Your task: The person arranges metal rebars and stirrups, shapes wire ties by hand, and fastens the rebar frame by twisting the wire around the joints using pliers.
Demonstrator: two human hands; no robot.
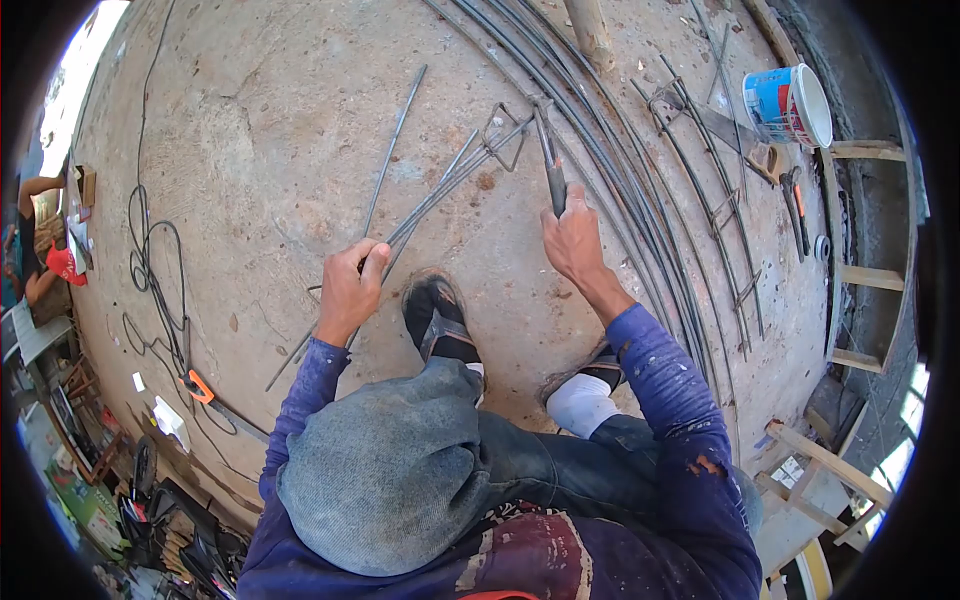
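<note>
My left hand (353,285) is closed around a bundle of thin steel rods (425,205) that slants up to the right. In my right hand (575,235) is the dark handle of a long metal tool (549,150), held upright in view. The tool's head meets the rods' far end, beside a bent wire stirrup (507,137) around them. Whether its jaws grip the rods is too small to tell. A separate rod (398,138) lies on the ground left of the bundle.
Long curved rebars (640,185) run along my right side, with a tied rebar frame (715,205), handsaw (765,160), pliers (797,215) and paint bucket (790,105) beyond. Left are a black cable (150,260), an orange-handled saw (205,390) and another person's arm (42,285).
</note>
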